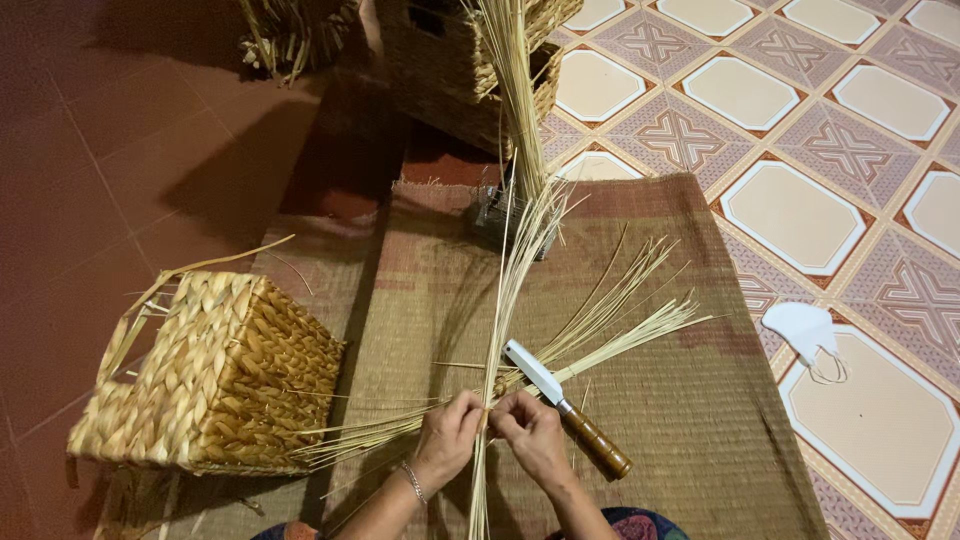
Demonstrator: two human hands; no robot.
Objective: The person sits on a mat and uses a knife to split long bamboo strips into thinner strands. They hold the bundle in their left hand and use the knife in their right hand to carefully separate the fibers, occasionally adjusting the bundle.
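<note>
My left hand [447, 437] and my right hand [532, 435] meet low in the middle, both pinching a crossing bundle of pale straw strands [520, 290]. The strands fan out up and to the right and also trail left toward a woven basket [215, 380]. A knife [565, 405] with a white blade and brown wooden handle lies on the mat just right of my right hand. My left wrist wears a thin bracelet.
A woven floor mat [680, 420] lies under my hands. Darker woven baskets [450, 70] stand at the top, beside a tall sheaf of straw. A white face mask [805, 335] rests on the patterned tiles at right. Red tiles cover the left.
</note>
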